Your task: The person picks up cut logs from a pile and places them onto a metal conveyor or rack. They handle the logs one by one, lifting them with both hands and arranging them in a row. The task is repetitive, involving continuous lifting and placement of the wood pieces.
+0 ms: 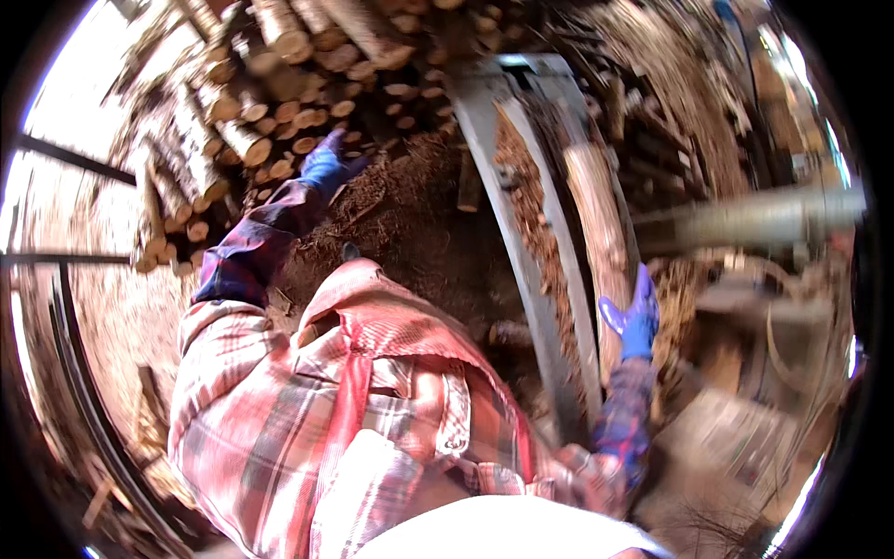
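Observation:
My left hand, in a blue-purple glove, reaches out toward the stacked logs at the upper left. Its fingers are stretched out, slightly blurred, and nothing shows in them. On the right, a pale brown log lies lengthwise along a grey metal frame. My right hand, gloved the same way, is at the near part of that log. Its thumb points across the log and the fingers extend forward along its right side, spread apart and not wrapped round it.
Reddish-brown bark scraps fill a channel in the frame. A short log piece stands on the debris-covered ground. A thick pale pipe comes in from the right. Black metal bars cross the left side.

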Tool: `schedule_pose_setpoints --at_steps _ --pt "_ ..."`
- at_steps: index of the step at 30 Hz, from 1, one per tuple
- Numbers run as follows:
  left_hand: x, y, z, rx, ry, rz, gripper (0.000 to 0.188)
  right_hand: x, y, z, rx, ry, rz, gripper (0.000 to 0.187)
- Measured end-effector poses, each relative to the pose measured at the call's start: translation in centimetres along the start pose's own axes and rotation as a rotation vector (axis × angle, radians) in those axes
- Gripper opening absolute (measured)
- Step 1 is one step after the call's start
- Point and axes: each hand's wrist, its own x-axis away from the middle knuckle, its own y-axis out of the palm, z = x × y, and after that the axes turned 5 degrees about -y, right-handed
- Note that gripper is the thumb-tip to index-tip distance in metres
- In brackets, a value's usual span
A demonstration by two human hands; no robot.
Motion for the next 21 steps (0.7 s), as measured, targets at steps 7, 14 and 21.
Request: schedule_pose_setpoints --at_steps 7,14,21 --pt "-0.1 1.6 -1.9 0.282 -0.205 -0.17 0.08 -20.2 3.8 -22.3 -0.519 -0.516 0.257 0.089" --pt "1.1 0.1 -2.0 0.487 -0.153 -0.047 0.078 -42.1 7.6 -36.5 -0.42 -0.437 0.016 0.123" --pt "-3.4 -6.1 -3.2 0.964 -0.155 0.071 0.061 -42.1 11.1 -37.9 -0.862 -0.214 -0.333 0.108"
